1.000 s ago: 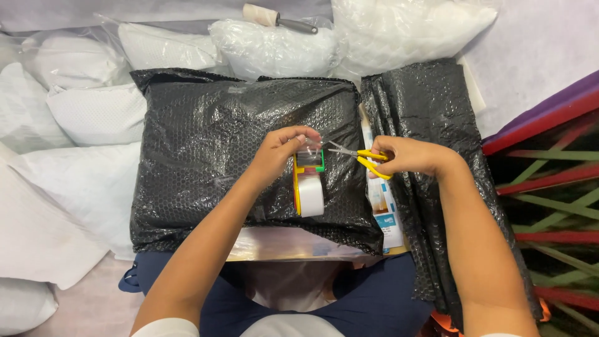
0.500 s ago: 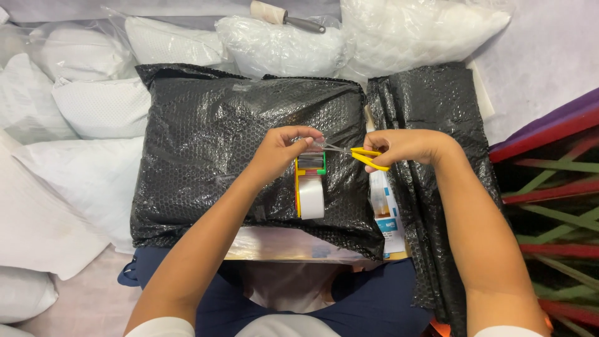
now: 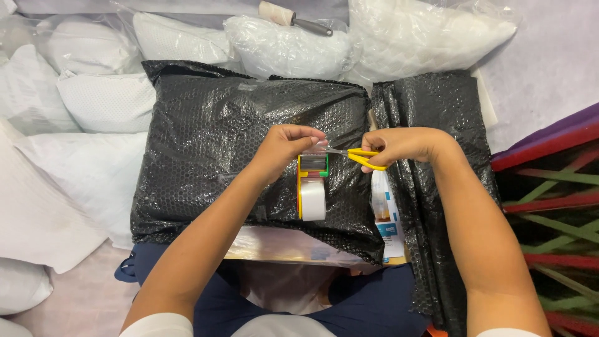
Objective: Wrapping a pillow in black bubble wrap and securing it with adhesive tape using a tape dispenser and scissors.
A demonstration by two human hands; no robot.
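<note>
Fingers of left hand (image 3: 284, 150) pinching clear tape (image 3: 317, 148), right hand's (image 3: 399, 145) around yellow scissors (image 3: 362, 156), blades barely visible.

The broad top of the black bubble-wrap parcel (image 3: 212, 143) lies open left of the left hand (image 3: 284, 150), with nothing standing on it. The tape dispenser (image 3: 312, 184) and the yellow scissors (image 3: 362, 157) fill the narrow gap between the two hands. White padded bags (image 3: 93, 100) crowd the far and left sides, and a stack of black bubble wrap (image 3: 437, 112) blocks the right.
</note>
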